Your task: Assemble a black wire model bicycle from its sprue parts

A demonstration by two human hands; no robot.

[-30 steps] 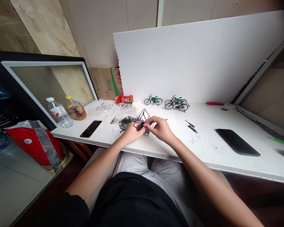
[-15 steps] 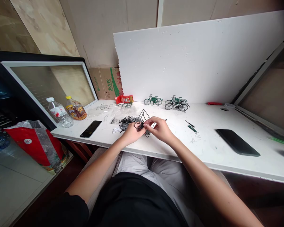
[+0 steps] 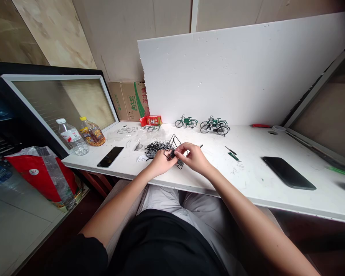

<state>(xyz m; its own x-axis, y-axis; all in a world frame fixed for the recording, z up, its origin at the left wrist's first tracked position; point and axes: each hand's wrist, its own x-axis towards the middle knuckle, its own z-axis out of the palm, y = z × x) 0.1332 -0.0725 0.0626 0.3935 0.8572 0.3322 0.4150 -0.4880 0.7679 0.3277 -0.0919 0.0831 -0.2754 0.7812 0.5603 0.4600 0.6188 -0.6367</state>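
Note:
A black plastic parts frame (image 3: 174, 141), like a model-kit sprue, is held up at a tilt over the table's front part. My left hand (image 3: 163, 161) grips its lower left side with closed fingers. From the right, my right hand (image 3: 193, 155) pinches at a small dark piece (image 3: 172, 153) in the middle of the frame; the fingertips cover most of it. Just behind my left hand lies a heap of black plastic parts (image 3: 156, 145), with spoked wheels among them. Farther back stand green model bicycles (image 3: 186, 122), one alone and others grouped to its right.
On the white table (image 3: 215, 168) lie a phone (image 3: 110, 156) at left and a bigger one (image 3: 289, 172) at right. Two bottles (image 3: 73, 136) stand at the left edge. A small knife (image 3: 229, 150) and green piece (image 3: 234, 156) lie right of my hands. A white board (image 3: 232, 73) rises behind.
Both hands stay nearly in place. The parts frame has tilted very slightly between them; everything else is the same.

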